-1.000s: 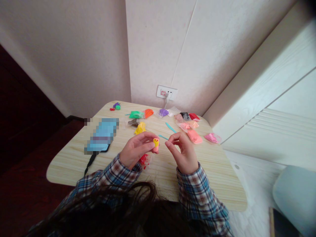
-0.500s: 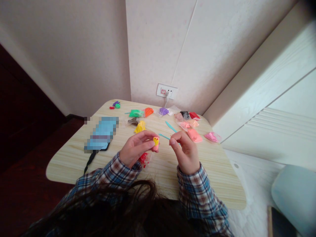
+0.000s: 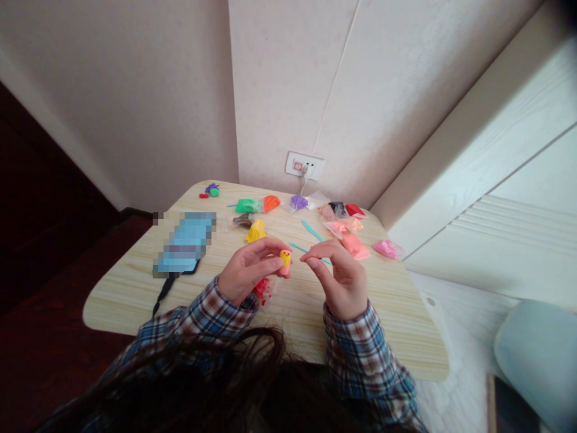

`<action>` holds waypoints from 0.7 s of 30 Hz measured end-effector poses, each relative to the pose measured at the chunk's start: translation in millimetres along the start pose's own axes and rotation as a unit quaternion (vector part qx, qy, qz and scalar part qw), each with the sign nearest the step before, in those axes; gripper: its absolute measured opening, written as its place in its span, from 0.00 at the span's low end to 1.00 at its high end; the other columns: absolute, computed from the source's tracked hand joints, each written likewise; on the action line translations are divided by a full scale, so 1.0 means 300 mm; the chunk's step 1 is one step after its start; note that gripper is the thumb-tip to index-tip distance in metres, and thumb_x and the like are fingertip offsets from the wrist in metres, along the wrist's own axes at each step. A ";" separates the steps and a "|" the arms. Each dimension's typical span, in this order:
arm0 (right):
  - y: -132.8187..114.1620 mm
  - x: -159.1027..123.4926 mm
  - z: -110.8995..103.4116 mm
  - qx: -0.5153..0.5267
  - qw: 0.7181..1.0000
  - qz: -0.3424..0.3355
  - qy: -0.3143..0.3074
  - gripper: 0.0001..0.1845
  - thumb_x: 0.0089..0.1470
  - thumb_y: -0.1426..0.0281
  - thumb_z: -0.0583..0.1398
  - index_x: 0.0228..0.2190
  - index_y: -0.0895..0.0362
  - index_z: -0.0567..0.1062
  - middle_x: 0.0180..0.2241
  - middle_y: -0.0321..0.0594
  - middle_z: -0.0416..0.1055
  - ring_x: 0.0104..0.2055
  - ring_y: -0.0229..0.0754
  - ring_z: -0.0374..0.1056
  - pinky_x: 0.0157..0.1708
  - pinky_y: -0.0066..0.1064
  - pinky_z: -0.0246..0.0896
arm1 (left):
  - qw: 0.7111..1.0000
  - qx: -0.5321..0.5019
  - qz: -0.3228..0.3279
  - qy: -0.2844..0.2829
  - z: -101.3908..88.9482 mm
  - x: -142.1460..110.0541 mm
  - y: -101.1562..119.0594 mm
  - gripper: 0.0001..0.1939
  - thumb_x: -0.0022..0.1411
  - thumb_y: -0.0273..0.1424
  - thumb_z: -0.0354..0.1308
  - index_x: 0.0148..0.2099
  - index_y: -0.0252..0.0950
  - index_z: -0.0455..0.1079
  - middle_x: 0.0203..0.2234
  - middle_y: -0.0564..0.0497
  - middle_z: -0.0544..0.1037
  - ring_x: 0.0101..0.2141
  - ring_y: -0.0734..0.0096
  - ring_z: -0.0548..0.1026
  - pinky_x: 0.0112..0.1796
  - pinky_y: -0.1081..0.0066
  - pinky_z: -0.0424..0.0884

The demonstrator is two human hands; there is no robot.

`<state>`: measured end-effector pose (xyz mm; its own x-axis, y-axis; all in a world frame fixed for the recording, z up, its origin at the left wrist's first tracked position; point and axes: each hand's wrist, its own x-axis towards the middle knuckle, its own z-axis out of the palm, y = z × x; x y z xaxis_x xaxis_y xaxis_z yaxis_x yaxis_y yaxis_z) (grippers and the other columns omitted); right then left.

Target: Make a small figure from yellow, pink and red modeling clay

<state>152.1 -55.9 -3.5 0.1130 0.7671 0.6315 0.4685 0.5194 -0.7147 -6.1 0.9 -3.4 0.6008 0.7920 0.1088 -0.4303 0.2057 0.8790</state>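
Note:
Between the thumb and fingers of my left hand (image 3: 251,269) is a small pink clay piece (image 3: 285,263) with a yellow top and red specks. Just to its right, my right hand (image 3: 339,278) is closed in a pinch, apart from the clay piece; whatever its fingertips hold is too small to make out. Beyond the right hand lie a turquoise modelling knife (image 3: 312,230) and a thin turquoise tool (image 3: 298,247), partly hidden by the fingers. A bag of red clay (image 3: 263,290) rests beside my left wrist, partly covered by it.
Bags of clay lie across the table (image 3: 369,325): yellow (image 3: 255,231), green (image 3: 247,206), purple (image 3: 298,202), coral (image 3: 355,246) and pink (image 3: 388,249) among them. A blurred-out phone (image 3: 186,243) with a black strap is at left. Small clay shapes (image 3: 213,192) sit in the far left corner.
My right hand's pinched fingertips have moved left, nearer the clay piece, and the hand has turned slightly. My left hand keeps its hold almost unmoved.

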 end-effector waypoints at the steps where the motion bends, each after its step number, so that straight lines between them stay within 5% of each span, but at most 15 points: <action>1: 0.001 -0.001 0.001 0.004 1.000 -0.001 0.002 0.05 0.54 0.69 0.58 0.27 0.54 0.71 0.26 0.36 0.69 0.32 0.39 0.64 0.34 0.36 0.60 | 1.000 -0.001 0.000 -0.002 0.000 0.000 0.000 0.10 0.48 0.29 0.65 0.35 0.32 0.72 0.23 0.54 0.74 0.25 0.77 0.72 0.28 0.76 0.66; 10: -0.006 0.002 0.008 0.004 1.000 -0.008 0.005 0.01 0.52 0.71 0.59 0.29 0.54 0.72 0.27 0.36 0.69 0.33 0.39 0.64 0.34 0.34 0.60 | 1.000 0.010 -0.003 -0.010 0.001 0.000 -0.005 0.11 0.48 0.29 0.65 0.36 0.31 0.72 0.22 0.53 0.74 0.25 0.76 0.71 0.27 0.75 0.67; 17: -0.014 -0.003 0.004 -0.038 0.999 -0.025 0.012 0.11 0.57 0.70 0.53 0.24 0.56 0.69 0.24 0.36 0.66 0.30 0.39 0.63 0.33 0.34 0.59 | 0.998 0.023 0.007 -0.049 -0.001 0.003 -0.009 0.09 0.50 0.28 0.63 0.36 0.31 0.72 0.23 0.53 0.73 0.25 0.77 0.71 0.28 0.75 0.67; 21: -0.020 0.000 0.015 -0.064 0.997 -0.047 0.002 0.09 0.55 0.73 0.52 0.24 0.57 0.66 0.25 0.37 0.63 0.31 0.38 0.61 0.32 0.33 0.57 | 0.996 0.039 0.012 -0.074 -0.005 0.005 -0.013 0.09 0.51 0.27 0.63 0.36 0.30 0.71 0.23 0.53 0.73 0.25 0.76 0.72 0.28 0.75 0.68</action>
<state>145.4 -57.3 -0.6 0.0674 0.7154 0.6955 0.5847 0.5365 -0.6085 -4.4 2.1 -7.3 0.6855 0.7022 0.1924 -0.3960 0.1378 0.9079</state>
